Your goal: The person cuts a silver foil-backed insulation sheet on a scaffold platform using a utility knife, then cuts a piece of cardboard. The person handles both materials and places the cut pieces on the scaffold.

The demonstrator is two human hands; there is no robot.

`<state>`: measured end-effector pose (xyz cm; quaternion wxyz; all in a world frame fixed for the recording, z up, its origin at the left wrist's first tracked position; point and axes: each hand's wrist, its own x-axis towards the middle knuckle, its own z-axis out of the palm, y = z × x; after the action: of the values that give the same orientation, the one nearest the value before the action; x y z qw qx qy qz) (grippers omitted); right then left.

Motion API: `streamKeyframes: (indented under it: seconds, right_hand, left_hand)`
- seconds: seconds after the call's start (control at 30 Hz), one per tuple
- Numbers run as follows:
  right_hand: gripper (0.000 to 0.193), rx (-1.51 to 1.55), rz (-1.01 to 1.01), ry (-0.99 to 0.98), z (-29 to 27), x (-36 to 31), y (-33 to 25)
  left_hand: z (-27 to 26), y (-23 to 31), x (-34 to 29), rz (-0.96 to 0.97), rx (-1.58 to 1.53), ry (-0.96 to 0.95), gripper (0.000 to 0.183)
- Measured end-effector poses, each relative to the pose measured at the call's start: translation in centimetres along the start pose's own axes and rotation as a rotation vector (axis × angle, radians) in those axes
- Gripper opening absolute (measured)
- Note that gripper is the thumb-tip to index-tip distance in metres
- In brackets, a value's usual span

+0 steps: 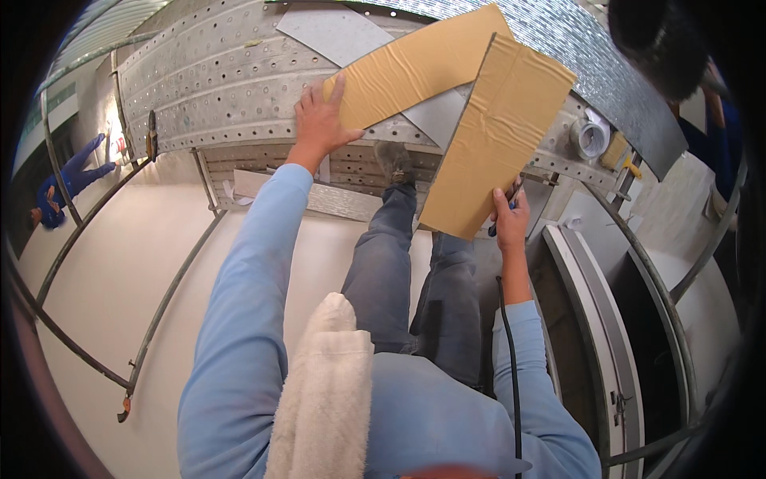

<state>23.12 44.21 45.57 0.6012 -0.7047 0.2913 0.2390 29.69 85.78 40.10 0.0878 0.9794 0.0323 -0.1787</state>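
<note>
A brown strip [415, 68] with a wrinkled surface lies slanted across the perforated metal platform. My left hand [321, 120] grips its left end, with the thumb at the lower edge and fingers around the end. A second brown piece [499, 136] overlaps the strip's right end and slopes down toward me. At its lower right edge is my right hand [511, 214], thumb against the piece and fingers closed around a dark-handled hand tool [516, 194]. Most of that tool is hidden, so its kind is unclear. Beneath the strip lies a flat grey sheet [339, 33].
Metal scaffold tubes [179, 295] surround the perforated platform [215, 88]. A shiny ribbed sheet [574, 60] spans the far right. Right of the brown pieces are a roll of tape [590, 137] and a yellow-handled tool [632, 168]. A person in blue [60, 191] is below at left.
</note>
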Motion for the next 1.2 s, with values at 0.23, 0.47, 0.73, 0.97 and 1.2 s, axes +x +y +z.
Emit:
streamKeyframes:
  seconds: [0.23,0.47,0.73,0.97,1.2]
  right_hand:
    - [0.058,-0.183,-0.005,-0.185,2.1,4.6,-2.6]
    - [0.059,-0.605,-0.253,-0.515,8.8,7.1,-4.7]
    - [0.055,-0.617,-0.119,-0.506,10.8,9.2,-5.6]
    - [0.051,-0.623,-0.162,-0.460,11.1,10.5,-4.8]
    - [0.049,-0.658,-0.138,-0.465,11.6,11.4,-4.0]
  left_hand:
    - [0.1,1.0,-0.7,-0.055,0.013,-0.034,0.127]
    - [0.3,0.2,-1.9,-0.166,0.065,-0.134,0.130]
    - [-2.3,1.5,-3.8,-0.005,-0.185,0.330,0.101]
    - [-2.8,7.2,1.4,0.029,-0.023,0.093,0.101]
    - [-2.1,7.8,2.6,-0.029,-0.011,-0.027,0.106]
